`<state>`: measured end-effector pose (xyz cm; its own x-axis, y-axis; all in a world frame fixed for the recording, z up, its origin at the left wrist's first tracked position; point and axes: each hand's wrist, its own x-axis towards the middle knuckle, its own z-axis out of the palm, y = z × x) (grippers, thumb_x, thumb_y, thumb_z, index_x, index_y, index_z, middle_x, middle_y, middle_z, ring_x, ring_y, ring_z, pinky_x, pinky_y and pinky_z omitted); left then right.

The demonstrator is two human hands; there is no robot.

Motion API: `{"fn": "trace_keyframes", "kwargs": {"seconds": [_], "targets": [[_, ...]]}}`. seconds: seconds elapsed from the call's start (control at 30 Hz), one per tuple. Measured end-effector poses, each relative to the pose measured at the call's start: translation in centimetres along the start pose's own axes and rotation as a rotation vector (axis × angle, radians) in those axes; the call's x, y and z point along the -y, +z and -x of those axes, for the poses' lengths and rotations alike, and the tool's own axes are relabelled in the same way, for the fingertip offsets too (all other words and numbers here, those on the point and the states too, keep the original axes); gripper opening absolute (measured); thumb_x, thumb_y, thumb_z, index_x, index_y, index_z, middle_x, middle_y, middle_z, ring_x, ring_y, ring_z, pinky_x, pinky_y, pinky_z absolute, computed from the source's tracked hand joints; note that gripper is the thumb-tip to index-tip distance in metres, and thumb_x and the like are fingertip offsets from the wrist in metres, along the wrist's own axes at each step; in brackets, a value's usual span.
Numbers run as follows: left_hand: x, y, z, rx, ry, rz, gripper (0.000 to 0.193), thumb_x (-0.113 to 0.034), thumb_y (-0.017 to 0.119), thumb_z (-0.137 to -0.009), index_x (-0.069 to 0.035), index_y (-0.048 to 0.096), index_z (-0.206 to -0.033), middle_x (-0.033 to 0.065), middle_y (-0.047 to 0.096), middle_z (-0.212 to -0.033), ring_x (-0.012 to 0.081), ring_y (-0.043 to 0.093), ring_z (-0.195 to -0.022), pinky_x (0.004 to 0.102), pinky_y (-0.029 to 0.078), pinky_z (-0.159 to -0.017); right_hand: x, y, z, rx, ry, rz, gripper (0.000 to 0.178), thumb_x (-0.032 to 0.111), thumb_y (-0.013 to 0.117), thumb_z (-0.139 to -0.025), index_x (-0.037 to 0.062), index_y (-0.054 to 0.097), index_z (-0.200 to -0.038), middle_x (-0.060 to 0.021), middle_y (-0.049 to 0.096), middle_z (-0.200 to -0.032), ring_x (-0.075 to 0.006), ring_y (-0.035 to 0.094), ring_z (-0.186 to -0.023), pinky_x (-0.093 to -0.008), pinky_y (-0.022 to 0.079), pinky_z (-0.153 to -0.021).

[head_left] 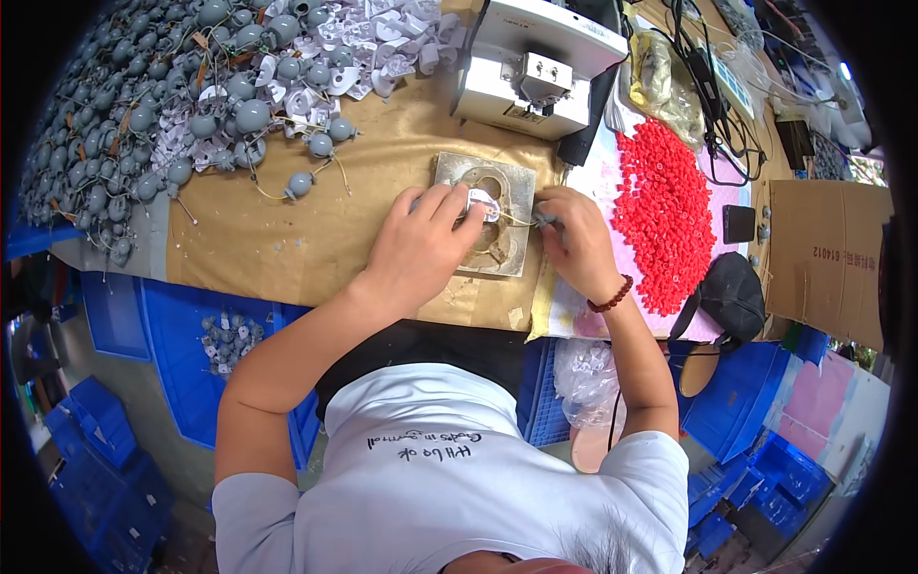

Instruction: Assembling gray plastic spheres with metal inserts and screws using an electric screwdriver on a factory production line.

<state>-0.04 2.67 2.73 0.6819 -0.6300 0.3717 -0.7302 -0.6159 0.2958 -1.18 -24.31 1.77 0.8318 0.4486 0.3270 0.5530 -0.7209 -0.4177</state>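
Observation:
A square metal plate (517, 260) with a round recess lies on the brown-covered table. My left hand (421, 239) is closed over its left side, the fingers around a grey ball-shaped part (415, 205) with a white plastic piece (483, 204) at its right. From the white piece a thin pale wire (516, 222) runs across the plate to my right hand (581, 241). That hand is closed at the plate's right edge, pinching a small grey part (547, 216) at the wire's end. My fingers hide much of both parts.
Many grey ball-shaped parts (252, 116) and white plastic pieces (382, 53) heap at the far left. A white machine (521, 100) stands behind the plate. Small red parts (662, 215) form a pile at right, beside a black cap (732, 297) and a cardboard box (827, 258).

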Motion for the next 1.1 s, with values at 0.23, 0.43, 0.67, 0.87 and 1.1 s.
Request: {"fn": "trace_keyframes", "kwargs": {"seconds": [0.23, 0.43, 0.67, 0.87, 1.1], "targets": [[0.1, 0.1, 0.1, -0.010, 0.002, -0.001, 0.038, -0.006, 0.062, -0.081, -0.004, 0.065, -0.119, 0.0155, 0.062, -0.122, 0.0300, 0.059, -0.114, 0.0430, 0.045, -0.096, 1.1, 0.3, -2.2, -0.285, 0.537, -1.150, 0.035, -0.005, 0.067, -0.089, 0.0027, 0.057, -0.122, -0.0037, 0.062, -0.115, -0.0071, 0.058, -0.091, -0.0225, 0.049, -0.077], [0.4, -0.3, 0.0, -0.005, 0.026, 0.016, 0.034, -0.007, 0.062, -0.081, -0.003, 0.067, -0.115, 0.0154, 0.062, -0.121, 0.0302, 0.059, -0.115, 0.0424, 0.046, -0.097, 1.4, -0.3, -4.9, 0.112, 0.620, -1.534, 0.041, 0.004, 0.073, -0.089, 0.0021, 0.058, -0.127, -0.0068, 0.069, -0.104, -0.0051, 0.058, -0.077, -0.0187, 0.046, -0.064], [0.9, -0.1, 0.1, -0.013, 0.028, 0.047, 0.033, -0.006, 0.067, -0.079, -0.005, 0.068, -0.112, 0.0154, 0.063, -0.121, 0.0309, 0.060, -0.115, 0.0428, 0.047, -0.096, 3.6, -1.8, -7.8, 0.361, 0.516, -0.523, 0.039, 0.013, 0.078, -0.082, 0.0010, 0.068, -0.117, -0.0049, 0.066, -0.082, -0.0077, 0.052, -0.065, -0.0267, 0.046, -0.060], [1.0, 0.0, -0.1, -0.025, 0.031, 0.075, 0.035, -0.005, 0.069, -0.077, -0.005, 0.068, -0.112, 0.0145, 0.063, -0.120, 0.0309, 0.060, -0.114, 0.0425, 0.047, -0.095, 3.2, -0.5, -7.8, 0.229, 0.301, -0.317, 0.040, 0.010, 0.079, -0.081, 0.0015, 0.067, -0.118, -0.0041, 0.058, -0.078, -0.0107, 0.044, -0.061, -0.0279, 0.041, -0.056], [0.6, -0.6, -1.8, -0.031, -0.109, 0.178, 0.036, -0.008, 0.074, -0.075, -0.006, 0.065, -0.110, 0.0111, 0.062, -0.110, 0.0307, 0.060, -0.107, 0.0423, 0.049, -0.090, 3.4, 0.7, -6.6, 0.118, 0.401, -0.320, 0.040, 0.017, 0.079, -0.083, 0.0031, 0.065, -0.118, -0.0110, 0.063, -0.084, -0.0257, 0.062, -0.072, -0.0362, 0.051, -0.066]]}}
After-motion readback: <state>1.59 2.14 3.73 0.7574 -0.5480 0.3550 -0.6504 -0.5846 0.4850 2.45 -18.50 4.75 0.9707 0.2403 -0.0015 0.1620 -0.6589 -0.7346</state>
